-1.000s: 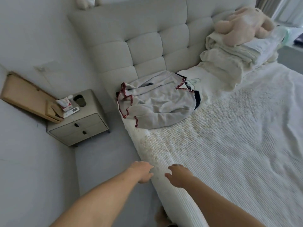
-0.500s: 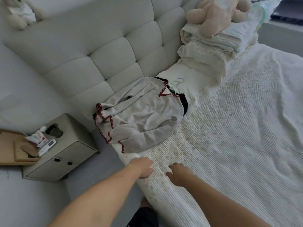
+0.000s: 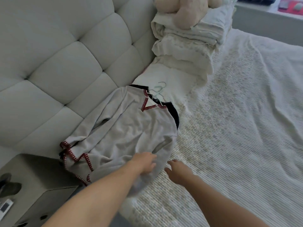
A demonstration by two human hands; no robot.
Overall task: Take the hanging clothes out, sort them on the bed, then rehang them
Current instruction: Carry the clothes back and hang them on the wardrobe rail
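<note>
Both hands have reached forward: left [image 3: 144, 163] over 1 grey garment [image 3: 124, 133] (fingers relaxed), right [image 3: 177, 172] spread open.

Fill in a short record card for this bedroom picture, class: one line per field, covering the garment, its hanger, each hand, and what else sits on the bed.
Garment: grey top with red stitched edging, lying flat on the bed beside the headboard
Hanger: pale hanger hook sticking out at the collar
Left hand: fingers relaxed, over the top's lower edge
Right hand: open, over the bedspread, holding nothing
Also on bed: folded bedding stack with plush toy on top
Task stage: rehanging not yet done
</note>
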